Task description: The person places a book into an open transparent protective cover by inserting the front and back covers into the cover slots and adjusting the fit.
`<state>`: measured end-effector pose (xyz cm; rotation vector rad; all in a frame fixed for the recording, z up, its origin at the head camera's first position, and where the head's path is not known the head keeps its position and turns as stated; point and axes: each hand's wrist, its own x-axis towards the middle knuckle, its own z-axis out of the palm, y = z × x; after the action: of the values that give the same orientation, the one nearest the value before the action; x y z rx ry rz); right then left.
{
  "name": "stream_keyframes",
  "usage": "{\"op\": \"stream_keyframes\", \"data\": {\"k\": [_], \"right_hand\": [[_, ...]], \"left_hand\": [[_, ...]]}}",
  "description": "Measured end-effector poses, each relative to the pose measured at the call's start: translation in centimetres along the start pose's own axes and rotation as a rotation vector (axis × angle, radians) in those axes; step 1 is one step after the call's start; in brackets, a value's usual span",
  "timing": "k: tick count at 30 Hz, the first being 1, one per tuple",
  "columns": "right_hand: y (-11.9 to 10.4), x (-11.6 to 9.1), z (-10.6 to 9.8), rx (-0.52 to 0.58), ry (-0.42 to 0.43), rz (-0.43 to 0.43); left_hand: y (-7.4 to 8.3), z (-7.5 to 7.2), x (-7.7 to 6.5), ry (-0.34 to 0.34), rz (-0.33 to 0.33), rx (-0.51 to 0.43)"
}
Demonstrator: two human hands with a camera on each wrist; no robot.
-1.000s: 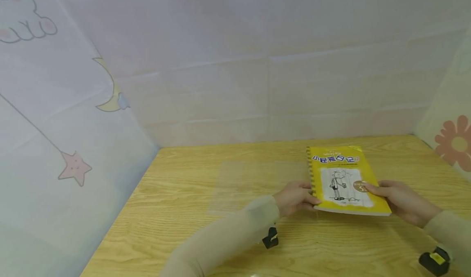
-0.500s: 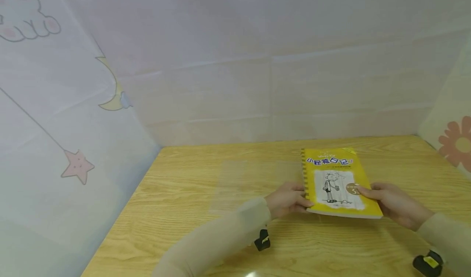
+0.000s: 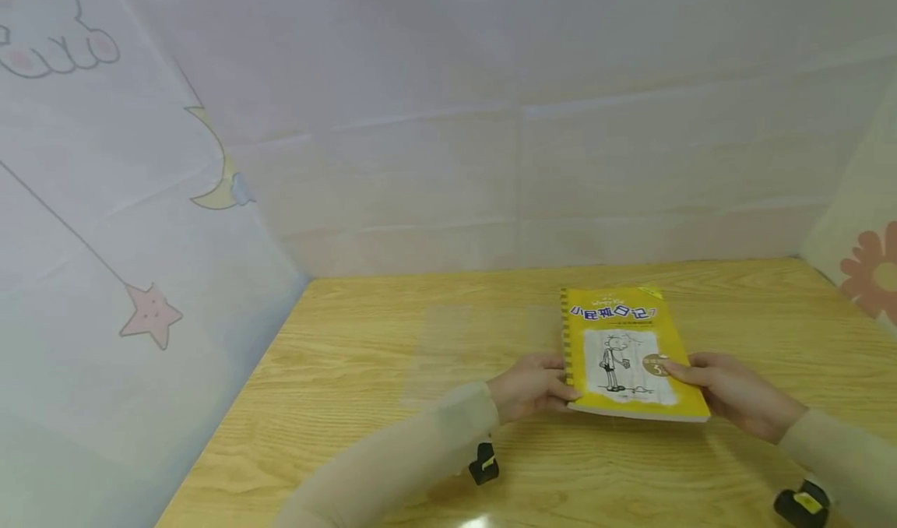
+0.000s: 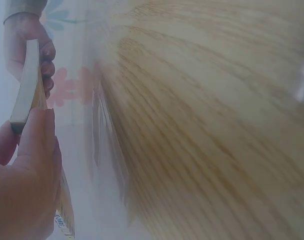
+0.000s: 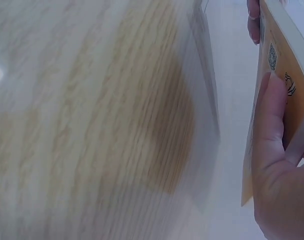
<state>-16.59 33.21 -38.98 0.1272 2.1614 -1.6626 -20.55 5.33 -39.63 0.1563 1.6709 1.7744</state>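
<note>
Both hands hold a yellow paperback book (image 3: 624, 357), its front cover with a cartoon figure facing up and tilted toward the head camera. At its left spine edge the left hand (image 3: 529, 388) grips the lower corner, thumb on the cover. The right hand (image 3: 743, 396) pinches the right edge, thumb over the brown round badge. In the left wrist view, the book's white page edge (image 4: 27, 85) bows slightly, raised off the table. The right wrist view shows the orange-yellow back cover (image 5: 297, 107), with fingers against it.
A clear plastic sheet (image 3: 441, 349) lies on the wood-grain table (image 3: 336, 372), left of and behind the book. Pale printed cloth (image 3: 420, 162) walls the table's back and sides. Black wrist devices (image 3: 483, 463) sit under both sleeves.
The book, held in both hands, has moved left and slightly nearer the person. Both grips look the same, and the head view has shifted a little.
</note>
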Motion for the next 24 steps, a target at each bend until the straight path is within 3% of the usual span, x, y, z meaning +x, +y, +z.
{"op": "stream_keyframes", "data": {"k": [10, 24], "right_hand": [[0.0, 0.4, 0.8, 0.013, -0.031, -0.012], [0.2, 1.1, 2.1, 0.004, -0.066, -0.027]], "left_hand": [[-0.3, -1.0, -0.5, -0.005, -0.026, -0.032], [-1.0, -2.0, -1.0, 0.007, -0.012, -0.035]]}}
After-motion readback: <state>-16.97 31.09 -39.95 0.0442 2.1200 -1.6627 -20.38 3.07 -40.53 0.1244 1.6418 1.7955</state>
